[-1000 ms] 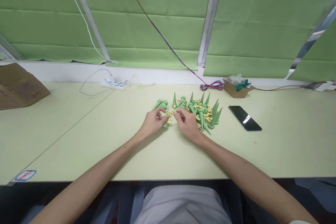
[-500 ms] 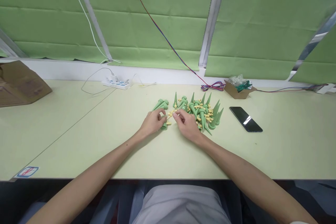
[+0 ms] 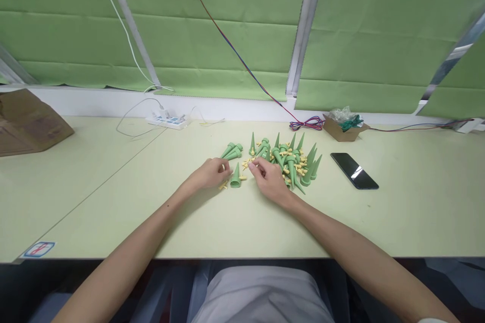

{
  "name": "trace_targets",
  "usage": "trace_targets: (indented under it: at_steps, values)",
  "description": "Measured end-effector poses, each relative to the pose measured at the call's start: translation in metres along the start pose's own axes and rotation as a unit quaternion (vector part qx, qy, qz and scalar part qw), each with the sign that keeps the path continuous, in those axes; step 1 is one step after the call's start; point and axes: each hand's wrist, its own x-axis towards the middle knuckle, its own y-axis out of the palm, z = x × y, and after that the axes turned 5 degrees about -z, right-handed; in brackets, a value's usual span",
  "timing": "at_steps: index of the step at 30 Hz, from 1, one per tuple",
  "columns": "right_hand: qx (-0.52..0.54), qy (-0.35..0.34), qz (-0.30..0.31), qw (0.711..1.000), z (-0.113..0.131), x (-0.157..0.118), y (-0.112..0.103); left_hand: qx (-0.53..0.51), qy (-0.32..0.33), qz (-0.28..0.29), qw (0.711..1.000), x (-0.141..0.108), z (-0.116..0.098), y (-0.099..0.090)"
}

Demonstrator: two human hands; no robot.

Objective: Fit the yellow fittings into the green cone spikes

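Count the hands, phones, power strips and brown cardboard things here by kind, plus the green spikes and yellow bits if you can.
Hands: 2, the left hand and the right hand
Phone: 1
Power strip: 1
Brown cardboard things: 2, the far-left piece and the small box
Total: 6, without the green spikes and yellow bits, too heaped to count

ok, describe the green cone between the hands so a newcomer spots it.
On the pale table, find the gap between the left hand and right hand. One green cone lies there, its open end facing the camera. Unlike the crowded cones beside the right hand, it touches no other cone.
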Motion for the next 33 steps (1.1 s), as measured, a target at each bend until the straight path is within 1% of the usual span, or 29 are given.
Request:
trace_targets:
  at_steps: [3,6,10,13,18,21,25,30,33]
  values:
    - [0.002,-0.006,-0.003,1.0,0.0,0.0,0.0,-0.003,0.009,0.062,0.998,-0.003,0.0,-0.004]
    - [0.001,-0.006,0.0,1.0,0.0,0.0,0.0,-0.002,0.006,0.096,0.995,-0.004,0.0,-0.008]
    - [-0.003,-0.006,0.003,1.0,-0.001,0.0,0.001,-0.001,0.013,0.119,0.993,-0.005,0.001,-0.01]
    - [-0.005,-0.007,0.007,1.0,-0.002,-0.001,0.001,-0.003,0.02,0.116,0.993,-0.006,0.001,-0.011]
    - [-0.005,-0.014,0.005,1.0,-0.003,-0.001,0.002,-0.012,0.026,0.087,0.996,-0.003,0.005,-0.008]
    - [-0.01,-0.016,0.008,1.0,-0.004,-0.001,0.002,0.001,0.023,0.042,0.999,-0.001,0.009,-0.004]
    - [-0.015,-0.018,0.009,1.0,-0.005,-0.001,0.002,0.058,0.022,-0.022,0.998,0.001,0.012,0.0]
    - [-0.015,-0.022,0.009,1.0,-0.004,-0.001,0.003,0.093,0.011,-0.084,0.992,0.003,0.011,-0.008]
    - [-0.016,-0.024,0.01,1.0,-0.004,-0.001,0.003,0.098,-0.009,-0.102,0.99,0.003,0.011,-0.013]
